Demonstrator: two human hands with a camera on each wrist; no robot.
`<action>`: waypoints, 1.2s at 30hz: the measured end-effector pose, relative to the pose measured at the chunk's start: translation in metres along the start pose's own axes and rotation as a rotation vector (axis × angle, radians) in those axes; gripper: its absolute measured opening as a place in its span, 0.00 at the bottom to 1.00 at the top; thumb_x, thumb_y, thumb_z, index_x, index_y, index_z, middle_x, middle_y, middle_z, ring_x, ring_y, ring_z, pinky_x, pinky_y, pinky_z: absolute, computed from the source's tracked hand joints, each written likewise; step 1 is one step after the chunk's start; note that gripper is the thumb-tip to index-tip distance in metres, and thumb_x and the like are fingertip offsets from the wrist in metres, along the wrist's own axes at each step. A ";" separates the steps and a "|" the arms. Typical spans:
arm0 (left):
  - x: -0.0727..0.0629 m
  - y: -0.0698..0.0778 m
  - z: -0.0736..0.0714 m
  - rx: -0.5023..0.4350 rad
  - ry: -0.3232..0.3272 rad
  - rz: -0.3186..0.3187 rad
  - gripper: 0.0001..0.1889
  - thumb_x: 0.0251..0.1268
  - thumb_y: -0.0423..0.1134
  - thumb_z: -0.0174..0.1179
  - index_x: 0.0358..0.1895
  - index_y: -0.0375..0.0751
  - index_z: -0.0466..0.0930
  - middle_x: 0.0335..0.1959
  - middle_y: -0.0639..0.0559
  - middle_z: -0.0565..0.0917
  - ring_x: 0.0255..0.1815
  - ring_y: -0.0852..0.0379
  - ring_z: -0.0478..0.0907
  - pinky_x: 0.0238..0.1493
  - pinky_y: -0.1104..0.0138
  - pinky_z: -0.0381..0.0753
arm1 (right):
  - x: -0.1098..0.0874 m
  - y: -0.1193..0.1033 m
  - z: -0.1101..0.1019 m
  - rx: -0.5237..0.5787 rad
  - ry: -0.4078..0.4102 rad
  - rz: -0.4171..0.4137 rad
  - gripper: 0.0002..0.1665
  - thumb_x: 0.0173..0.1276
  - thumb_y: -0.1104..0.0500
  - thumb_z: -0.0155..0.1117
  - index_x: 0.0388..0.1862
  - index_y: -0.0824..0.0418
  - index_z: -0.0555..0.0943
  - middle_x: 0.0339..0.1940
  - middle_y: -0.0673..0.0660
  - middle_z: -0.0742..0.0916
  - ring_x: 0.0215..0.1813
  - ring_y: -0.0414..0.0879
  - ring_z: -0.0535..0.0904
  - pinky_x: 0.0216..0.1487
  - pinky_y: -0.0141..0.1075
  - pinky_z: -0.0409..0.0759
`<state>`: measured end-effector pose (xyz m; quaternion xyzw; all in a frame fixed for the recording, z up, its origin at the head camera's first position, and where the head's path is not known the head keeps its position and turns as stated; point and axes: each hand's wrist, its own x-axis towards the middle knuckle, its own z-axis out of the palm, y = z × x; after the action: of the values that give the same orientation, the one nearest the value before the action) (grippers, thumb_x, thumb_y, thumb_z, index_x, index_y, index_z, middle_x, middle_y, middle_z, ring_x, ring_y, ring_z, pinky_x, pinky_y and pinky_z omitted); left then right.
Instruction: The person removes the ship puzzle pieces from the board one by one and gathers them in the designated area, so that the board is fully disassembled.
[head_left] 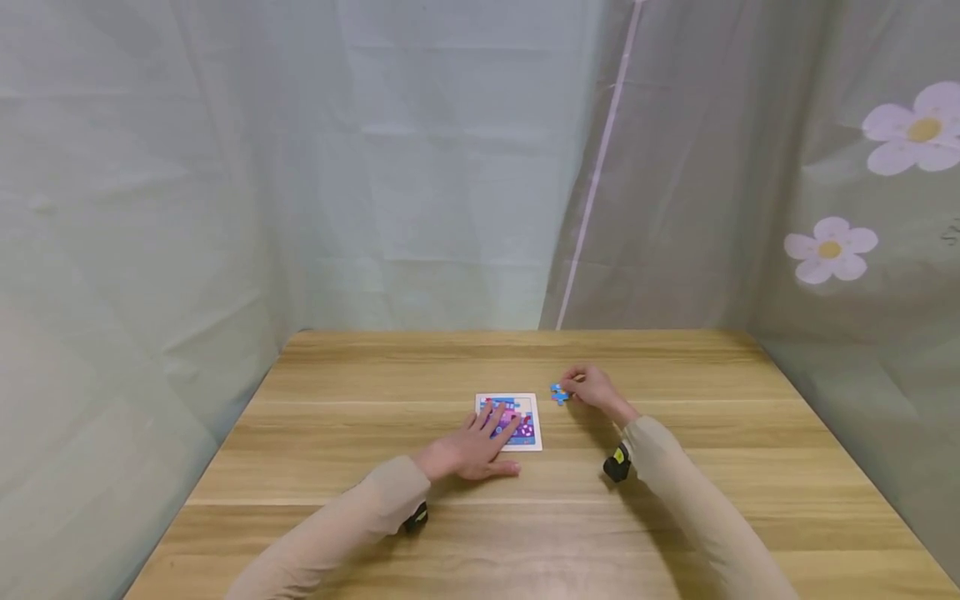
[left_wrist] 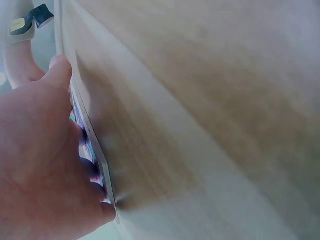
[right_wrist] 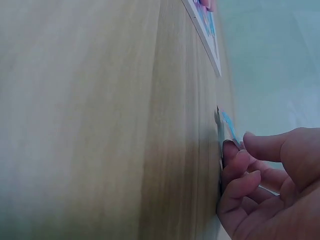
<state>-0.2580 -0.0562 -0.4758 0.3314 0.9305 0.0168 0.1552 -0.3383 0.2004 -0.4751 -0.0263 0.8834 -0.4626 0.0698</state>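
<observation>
A small square jigsaw puzzle (head_left: 528, 440) with a white border and a pink, purple and blue picture lies on the table. Across it my left hand (head_left: 474, 450) rests palm down, fingers spread and thumb out to the side over the wood. In the left wrist view that hand hides most of the puzzle. Right of the board, my right hand (head_left: 594, 388) pinches a blue puzzle piece (right_wrist: 228, 123) between thumb and fingers, low over the table. Blue shapes (head_left: 559, 398) show by its fingertips in the head view; whether they are one piece or two I cannot tell.
The wooden table (head_left: 360, 367) reaches back to hanging pale cloth (head_left: 450, 183). Cloth also hangs at both sides, with printed flowers (head_left: 829, 250) on the right. Each wrist wears a small black camera, such as the right wrist camera (head_left: 617, 463).
</observation>
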 end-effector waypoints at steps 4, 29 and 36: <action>0.000 0.001 -0.001 -0.004 -0.005 -0.005 0.44 0.68 0.70 0.37 0.79 0.51 0.38 0.80 0.39 0.37 0.80 0.39 0.34 0.78 0.47 0.45 | 0.000 0.000 -0.001 -0.044 0.002 -0.011 0.09 0.67 0.61 0.64 0.39 0.68 0.81 0.31 0.57 0.85 0.26 0.40 0.75 0.27 0.28 0.73; 0.002 -0.003 -0.004 -0.009 -0.017 0.017 0.43 0.70 0.68 0.39 0.79 0.50 0.39 0.80 0.39 0.39 0.80 0.39 0.35 0.78 0.47 0.46 | 0.006 0.004 0.003 -0.206 0.039 -0.129 0.07 0.63 0.61 0.68 0.35 0.66 0.82 0.35 0.61 0.87 0.35 0.46 0.80 0.30 0.29 0.73; 0.001 -0.002 -0.005 -0.001 -0.018 0.000 0.43 0.69 0.69 0.39 0.79 0.50 0.39 0.80 0.40 0.39 0.80 0.40 0.35 0.78 0.48 0.45 | 0.004 0.001 0.001 -0.169 0.041 -0.098 0.09 0.65 0.60 0.66 0.38 0.66 0.82 0.37 0.62 0.86 0.35 0.47 0.78 0.30 0.30 0.73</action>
<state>-0.2613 -0.0563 -0.4719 0.3314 0.9291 0.0145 0.1635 -0.3417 0.1993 -0.4767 -0.0655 0.9181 -0.3899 0.0265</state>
